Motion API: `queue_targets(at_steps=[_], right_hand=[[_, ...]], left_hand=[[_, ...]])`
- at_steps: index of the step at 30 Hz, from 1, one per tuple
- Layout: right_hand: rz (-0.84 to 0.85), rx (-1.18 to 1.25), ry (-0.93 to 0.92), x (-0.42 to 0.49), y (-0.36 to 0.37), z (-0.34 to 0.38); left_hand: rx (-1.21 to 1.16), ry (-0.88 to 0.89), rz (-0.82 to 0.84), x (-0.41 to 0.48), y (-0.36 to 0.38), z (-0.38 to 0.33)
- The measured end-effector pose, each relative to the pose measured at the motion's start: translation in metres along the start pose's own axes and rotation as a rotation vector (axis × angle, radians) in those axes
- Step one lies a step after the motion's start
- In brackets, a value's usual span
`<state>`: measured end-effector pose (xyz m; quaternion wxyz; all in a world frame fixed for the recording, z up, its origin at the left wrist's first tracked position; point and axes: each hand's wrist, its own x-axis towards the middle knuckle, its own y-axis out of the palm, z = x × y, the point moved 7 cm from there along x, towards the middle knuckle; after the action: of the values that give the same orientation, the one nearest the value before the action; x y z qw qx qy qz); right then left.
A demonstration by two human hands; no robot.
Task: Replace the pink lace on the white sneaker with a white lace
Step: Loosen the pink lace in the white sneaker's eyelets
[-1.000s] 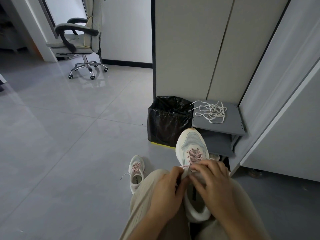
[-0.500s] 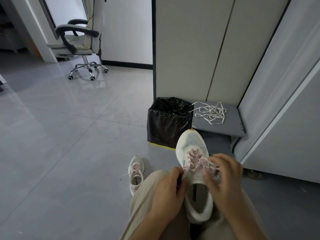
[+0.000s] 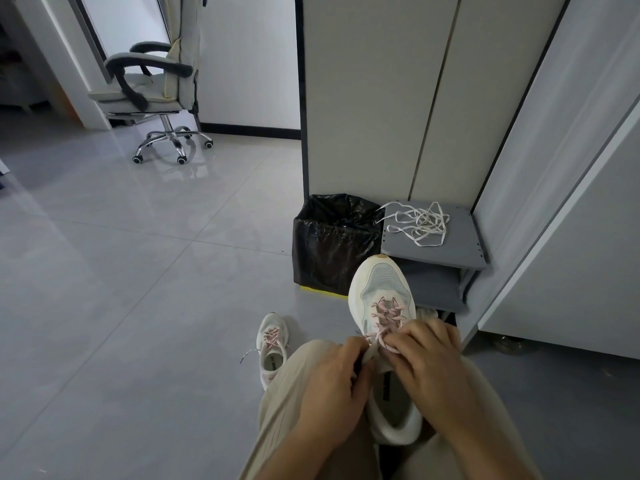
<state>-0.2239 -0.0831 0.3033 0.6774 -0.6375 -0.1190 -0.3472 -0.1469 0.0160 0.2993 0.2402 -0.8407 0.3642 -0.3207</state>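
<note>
R hand (image 3: 426,362) back at eyelets, pinching pink lace (image 3: 386,315) — L hand (image 3: 332,386) grips sneaker (image 3: 381,275) tongue; unlacing barely begun.

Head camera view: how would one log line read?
step: unlacing; left hand: grips white mesh sneaker; right hand: pinches pink flat lace; loose white lace: untouched on grey shelf

The floor (image 3: 121,271) is laid with glossy grey tiles. A wheeled office chair (image 3: 138,98) is parked by the white wall (image 3: 242,64).

White sneaker (image 3: 382,285) on lap, pink lace (image 3: 386,315) threaded, white lace (image 3: 420,223) tangled
</note>
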Motion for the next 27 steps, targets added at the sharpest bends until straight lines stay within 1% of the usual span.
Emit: queue_targets(at_steps=[2, 4, 5, 7, 9, 10, 11, 12, 13, 15, 17, 18, 21, 22, 24, 27], right_hand=[[0.052, 0.116, 0.02, -0.003, -0.001, -0.002], [0.076, 0.342, 0.125, -0.009, -0.008, -0.01], [0.065, 0.496, 0.212, -0.013, -0.013, -0.015], [-0.041, 0.768, 0.453, -0.02, -0.02, -0.032], [-0.155, 0.878, 0.739, -0.03, -0.016, -0.057], [-0.199, 0.898, 0.853, -0.033, -0.011, -0.067], [-0.2, 0.895, 0.919, -0.033, -0.006, -0.072], [-0.157, 0.84, 0.928, -0.031, -0.002, -0.071], [-0.111, 0.723, 0.89, -0.027, -0.001, -0.066], [-0.061, 0.485, 0.724, -0.021, -0.004, -0.051], [-0.043, 0.354, 0.599, -0.019, -0.013, -0.037], [0.006, 0.328, 0.554, -0.017, -0.017, -0.031], [0.315, 0.332, 0.517, -0.016, -0.017, -0.016], [0.341, 0.336, 0.505, -0.017, -0.019, -0.016], [0.32, 0.376, 0.489, -0.014, -0.025, -0.013], [0.314, 0.457, 0.536, -0.013, -0.027, -0.014]], left_hand=[[-0.028, -0.051, -0.007, -0.001, 0.0, 0.0], [-0.047, -0.109, -0.004, 0.0, 0.0, 0.003], [-0.046, -0.129, -0.006, 0.0, 0.0, 0.005], [-0.042, -0.131, -0.003, 0.001, -0.002, 0.004], [-0.046, -0.084, -0.013, 0.002, -0.002, -0.001], [-0.048, -0.069, -0.014, 0.002, -0.002, -0.003], [-0.042, -0.061, -0.009, 0.0, -0.002, -0.003], [-0.005, -0.045, -0.006, -0.002, -0.002, -0.001], [0.056, -0.023, -0.008, -0.005, -0.002, 0.002], [0.134, 0.014, -0.001, -0.009, -0.005, 0.007], [0.091, 0.016, 0.031, -0.009, -0.004, 0.007], [0.071, 0.015, 0.028, -0.009, -0.006, 0.004], [-0.048, 0.006, -0.03, -0.009, -0.008, -0.001], [-0.106, -0.01, -0.051, -0.01, -0.008, 0.0], [-0.189, -0.039, -0.056, -0.014, -0.006, 0.002], [-0.206, -0.043, -0.059, -0.015, -0.006, -0.002]])
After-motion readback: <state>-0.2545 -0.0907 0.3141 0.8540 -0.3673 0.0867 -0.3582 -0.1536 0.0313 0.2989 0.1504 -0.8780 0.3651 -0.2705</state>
